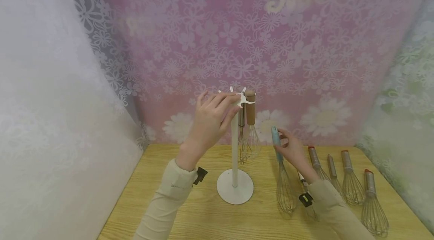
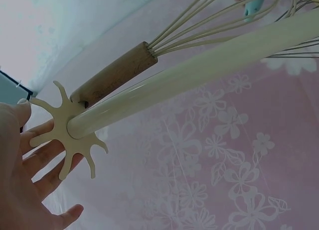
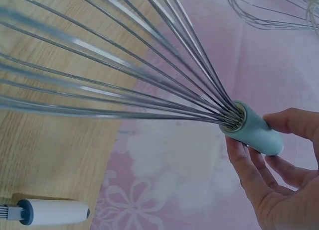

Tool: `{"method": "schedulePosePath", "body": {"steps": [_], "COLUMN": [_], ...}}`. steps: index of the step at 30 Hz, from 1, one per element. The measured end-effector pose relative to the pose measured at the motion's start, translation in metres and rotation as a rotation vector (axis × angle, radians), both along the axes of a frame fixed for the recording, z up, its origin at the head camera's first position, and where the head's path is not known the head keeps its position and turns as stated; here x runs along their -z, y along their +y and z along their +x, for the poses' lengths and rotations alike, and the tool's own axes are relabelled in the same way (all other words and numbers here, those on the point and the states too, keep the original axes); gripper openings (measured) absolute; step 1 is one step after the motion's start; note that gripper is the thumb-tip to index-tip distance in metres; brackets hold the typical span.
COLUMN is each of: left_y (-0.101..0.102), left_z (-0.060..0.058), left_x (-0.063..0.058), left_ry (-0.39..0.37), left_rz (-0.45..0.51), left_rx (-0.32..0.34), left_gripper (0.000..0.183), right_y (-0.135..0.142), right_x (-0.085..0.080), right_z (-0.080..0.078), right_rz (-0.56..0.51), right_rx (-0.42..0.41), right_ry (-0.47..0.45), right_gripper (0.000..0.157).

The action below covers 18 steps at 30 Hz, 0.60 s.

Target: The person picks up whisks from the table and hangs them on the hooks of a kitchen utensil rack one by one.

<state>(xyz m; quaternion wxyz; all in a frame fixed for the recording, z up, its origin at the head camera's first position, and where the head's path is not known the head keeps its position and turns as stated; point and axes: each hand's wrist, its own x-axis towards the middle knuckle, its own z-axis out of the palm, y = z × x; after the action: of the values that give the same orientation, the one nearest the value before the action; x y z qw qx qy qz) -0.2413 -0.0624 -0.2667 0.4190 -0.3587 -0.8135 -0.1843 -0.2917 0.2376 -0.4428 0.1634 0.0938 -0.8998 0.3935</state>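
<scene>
My left hand (image 1: 211, 117) holds the top of a white stand (image 1: 235, 149) with curved hooks (image 2: 62, 120); its fingers lie over the hook plate and the thumb is at a hook's end. A whisk with a wooden handle (image 2: 117, 75) and one with a metal handle (image 1: 241, 115) hang from the stand. To the right of it, my right hand (image 1: 292, 151) pinches the light-blue handle (image 3: 259, 130) of a wire whisk (image 1: 285, 191) between thumb and fingers. That whisk is tilted, wires down and handle end up.
Several whisks, among them a red-tipped one (image 1: 371, 191), lie at the right of the wooden table (image 1: 190, 210). A white-handled tool (image 3: 57, 212) lies near my right wrist. The stand's round base (image 1: 225, 191) is on the table. Flowered curtains (image 1: 203, 44) enclose the back and sides.
</scene>
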Motion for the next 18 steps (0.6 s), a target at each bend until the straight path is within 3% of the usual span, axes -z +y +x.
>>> {"method": "schedulePosePath", "body": {"steps": [18], "left_y": [0.001], "left_z": [-0.005], "left_x": [0.0], "left_ry": [0.009], "left_rz": [0.02], "left_rx": [0.022], "left_gripper": [0.03], "right_y": [-0.013], "right_x": [-0.022], "right_z": [0.015], "right_rz": [-0.069], "right_rx": [0.051], "right_ry": [0.168], "right_gripper": [0.064]}}
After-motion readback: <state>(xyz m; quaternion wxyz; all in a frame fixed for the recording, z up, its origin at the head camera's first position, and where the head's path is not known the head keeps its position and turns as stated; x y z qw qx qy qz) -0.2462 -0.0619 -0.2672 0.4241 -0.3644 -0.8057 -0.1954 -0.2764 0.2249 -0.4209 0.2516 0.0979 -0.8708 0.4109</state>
